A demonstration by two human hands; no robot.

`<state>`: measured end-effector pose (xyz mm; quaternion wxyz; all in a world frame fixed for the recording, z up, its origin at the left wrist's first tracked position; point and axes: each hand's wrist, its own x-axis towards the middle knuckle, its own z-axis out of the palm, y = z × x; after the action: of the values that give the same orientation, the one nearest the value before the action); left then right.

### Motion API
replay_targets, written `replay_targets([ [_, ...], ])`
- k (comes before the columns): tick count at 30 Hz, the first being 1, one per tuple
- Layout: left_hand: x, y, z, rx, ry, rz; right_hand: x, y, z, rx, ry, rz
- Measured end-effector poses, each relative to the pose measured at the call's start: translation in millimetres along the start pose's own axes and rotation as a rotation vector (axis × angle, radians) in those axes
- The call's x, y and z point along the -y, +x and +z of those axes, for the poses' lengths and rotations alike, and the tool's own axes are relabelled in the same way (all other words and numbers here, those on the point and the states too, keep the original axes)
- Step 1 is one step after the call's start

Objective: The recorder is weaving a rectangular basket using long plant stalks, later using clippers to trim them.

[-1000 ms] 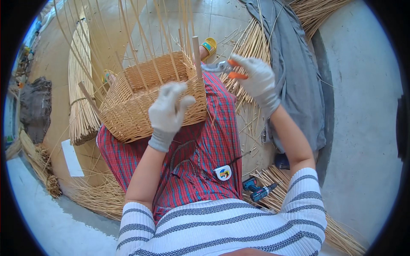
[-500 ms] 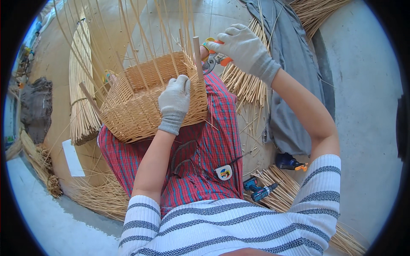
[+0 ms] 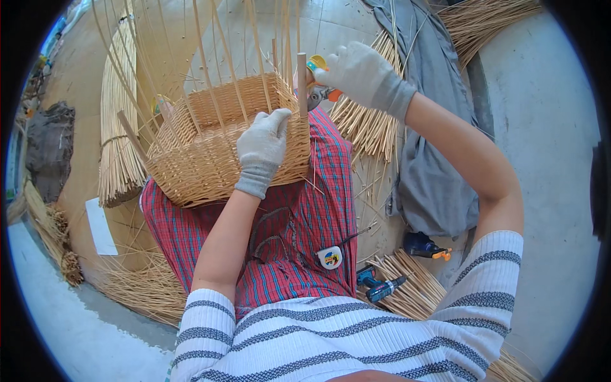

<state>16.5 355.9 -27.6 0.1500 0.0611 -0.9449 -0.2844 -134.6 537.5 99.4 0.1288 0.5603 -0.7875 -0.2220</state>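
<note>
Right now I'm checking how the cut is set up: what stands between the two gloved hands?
In the head view, an upright stake at the basket corner stands between left hand and right hand.

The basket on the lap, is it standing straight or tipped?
Tipped. The basket leans on the lap, its opening turned away from the person, steadied by the left hand.

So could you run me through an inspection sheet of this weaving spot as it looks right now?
Surface: pale concrete floor; the work sits on the person's lap over a red plaid cloth.
Job's things: half-woven wicker basket with tall upright canes; orange-handled cutters at a thick corner stake.
Clutter: cane bundles, grey cloth, blue power drill, small round tape measure.
Hands: both gloved; left hand grips the basket rim, right hand holds the cutters.
Cables: nothing seen.
Surroundings: more straw heaps at the edges.
</note>
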Motion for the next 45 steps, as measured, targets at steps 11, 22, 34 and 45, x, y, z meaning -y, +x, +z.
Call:
replay_targets([
  [11, -16.9, -8.4, -23.2, 0.099, -0.05, -0.008, 6.5, -72.1, 25.7, -0.053, 0.625, 0.715],
  [22, -5.6, 46.1, 26.9, 0.349, -1.133, -0.462, 191.7, -73.8, 37.6, -0.334, 2.386, 1.154],
  [34, 26.7, -42.6, -146.6, 0.29, -1.404, -0.23, 266.2, -40.2, -14.9, -0.462, 1.711, 1.204],
  [45, 199.1, -92.6, -169.4, 0.192, -0.998, -0.409, 349.6, 38.0, 1.9, 0.123, 1.91, 0.829],
])
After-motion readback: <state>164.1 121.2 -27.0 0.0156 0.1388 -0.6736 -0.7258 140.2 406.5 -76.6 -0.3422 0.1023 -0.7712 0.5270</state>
